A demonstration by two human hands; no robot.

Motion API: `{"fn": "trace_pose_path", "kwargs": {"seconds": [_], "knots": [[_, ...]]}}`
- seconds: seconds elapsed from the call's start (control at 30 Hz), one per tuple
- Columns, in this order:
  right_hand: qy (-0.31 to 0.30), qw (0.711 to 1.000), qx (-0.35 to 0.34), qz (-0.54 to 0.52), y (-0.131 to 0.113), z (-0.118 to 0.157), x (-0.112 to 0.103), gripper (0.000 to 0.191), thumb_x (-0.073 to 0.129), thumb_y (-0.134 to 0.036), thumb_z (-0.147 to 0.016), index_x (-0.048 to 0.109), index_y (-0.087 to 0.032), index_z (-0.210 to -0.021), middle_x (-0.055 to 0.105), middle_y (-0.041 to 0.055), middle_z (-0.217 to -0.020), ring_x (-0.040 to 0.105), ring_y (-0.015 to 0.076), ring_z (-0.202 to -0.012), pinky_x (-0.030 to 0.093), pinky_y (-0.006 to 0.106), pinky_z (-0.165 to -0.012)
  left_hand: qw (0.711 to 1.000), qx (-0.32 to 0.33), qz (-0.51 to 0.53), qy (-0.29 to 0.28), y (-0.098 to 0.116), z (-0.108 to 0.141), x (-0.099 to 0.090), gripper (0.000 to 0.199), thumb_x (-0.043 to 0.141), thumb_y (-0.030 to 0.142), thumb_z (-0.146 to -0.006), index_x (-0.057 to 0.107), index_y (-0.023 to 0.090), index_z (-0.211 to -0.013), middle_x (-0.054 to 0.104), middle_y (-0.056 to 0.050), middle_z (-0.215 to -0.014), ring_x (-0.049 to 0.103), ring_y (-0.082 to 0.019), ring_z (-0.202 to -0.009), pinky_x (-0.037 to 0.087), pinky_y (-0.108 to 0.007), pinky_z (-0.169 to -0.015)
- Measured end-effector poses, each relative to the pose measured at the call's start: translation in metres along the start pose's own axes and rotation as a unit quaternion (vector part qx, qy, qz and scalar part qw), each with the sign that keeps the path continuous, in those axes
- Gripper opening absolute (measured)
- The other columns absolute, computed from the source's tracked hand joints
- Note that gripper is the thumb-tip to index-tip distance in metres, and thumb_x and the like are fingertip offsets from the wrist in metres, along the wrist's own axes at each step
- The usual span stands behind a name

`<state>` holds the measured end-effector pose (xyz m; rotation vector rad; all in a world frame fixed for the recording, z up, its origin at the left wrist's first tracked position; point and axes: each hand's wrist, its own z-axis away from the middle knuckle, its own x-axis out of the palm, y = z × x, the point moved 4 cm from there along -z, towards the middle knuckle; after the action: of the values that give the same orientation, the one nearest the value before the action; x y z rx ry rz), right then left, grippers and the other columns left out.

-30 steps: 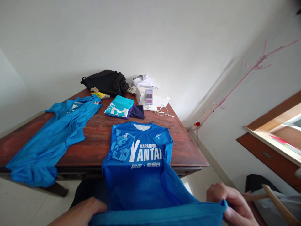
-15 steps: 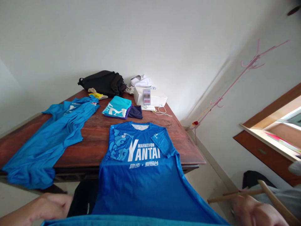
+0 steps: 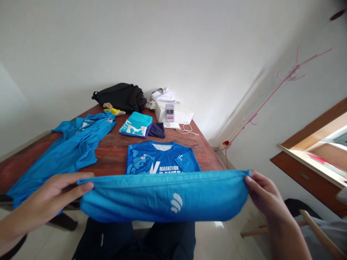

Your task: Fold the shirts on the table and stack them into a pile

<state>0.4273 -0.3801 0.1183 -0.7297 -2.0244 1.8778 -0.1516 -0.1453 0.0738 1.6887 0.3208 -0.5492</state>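
**Holding a blue marathon shirt [image 3: 162, 153] stretched by its hem between both hands**

Pinching one end of the hem in the left hand [image 3: 63, 187], thumb and fingers closed on the cloth. Gripping the other end likewise in the right hand [image 3: 261, 191]. Well apart from each other, with the hem drawn nearly straight between them and the loose fabric sagging below in a shallow curve. Showing a white emblem [image 3: 176, 203] on the near face of that raised fabric.

Resting flat on the near part of the bench [image 3: 111, 153], as for the shirt's upper half: neck opening toward the wall, sleeves folded inward, larger letters under "MARATHON" partly covered by the raised hem. Hanging above dark-clothed legs [image 3: 173, 240], as for the held end.

To the left, spread loosely and wrinkled over the bench, a lighter blue garment [image 3: 67, 148]. Behind the marathon shirt, a folded turquoise shirt [image 3: 138, 122] on purple cloth [image 3: 149, 130], just beside dark folded cloth [image 3: 157, 130]. Farther back, a black bag [image 3: 119, 97], a yellow item [image 3: 111, 111], a white box [image 3: 183, 113] and a pale cable [image 3: 187, 130]. Off to the right, beside the wall, a pink coat rack [image 3: 271, 95].
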Motion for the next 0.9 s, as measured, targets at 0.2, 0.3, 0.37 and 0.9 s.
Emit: {"fn": "trace_pose_path", "kwargs": {"seconds": [0.2,0.3,0.37,0.9], "knots": [[-0.016,0.998,0.028,0.058,0.032,-0.111,0.064,0.052,0.081,-0.060,-0.073,0.069,-0.019,-0.102,0.060,-0.0016,-0.066,0.055,0.0142,-0.057,0.051,0.026,-0.053,0.992,0.109,0.001,-0.064,0.033,-0.113,0.064,0.060,0.065,0.070,-0.082,0.078,0.016,-0.106,0.080,-0.008,-0.108,0.070,-0.030,-0.102,0.054,-0.037,-0.093],[0.005,0.998,0.042,0.045,0.059,-0.154,0.080,0.049,0.081,-0.057,-0.069,0.068,-0.020,-0.098,0.060,-0.0022,-0.067,0.056,0.0140,-0.058,0.052,0.026,-0.053,0.990,0.116,0.012,-0.075,0.034,-0.154,0.087,0.063,0.063,0.073,-0.081,0.079,0.017,-0.103,0.080,-0.008,-0.103,0.071,-0.030,-0.098,0.054,-0.033,-0.086],[0.013,0.997,0.055,0.052,0.074,-0.176,0.084,0.046,0.080,-0.055,-0.067,0.068,-0.020,-0.094,0.060,-0.0023,-0.067,0.057,0.0134,-0.058,0.051,0.026,-0.053,0.989,0.118,0.008,-0.085,0.032,-0.175,0.096,0.062,0.062,0.074,-0.081,0.079,0.018,-0.105,0.080,-0.007,-0.103,0.070,-0.029,-0.098,0.052,-0.031,-0.083],[0.025,0.972,0.014,0.232,0.121,-0.248,0.115,0.028,0.070,-0.043,-0.073,0.073,-0.016,-0.078,0.071,0.0059,-0.064,0.064,0.0203,-0.063,0.043,0.025,-0.052,0.969,0.121,-0.179,-0.121,-0.001,-0.226,0.130,0.042,0.058,0.060,-0.086,0.072,0.020,-0.085,0.071,-0.003,-0.068,0.065,-0.021,-0.064,0.036,-0.027,-0.058]]}}
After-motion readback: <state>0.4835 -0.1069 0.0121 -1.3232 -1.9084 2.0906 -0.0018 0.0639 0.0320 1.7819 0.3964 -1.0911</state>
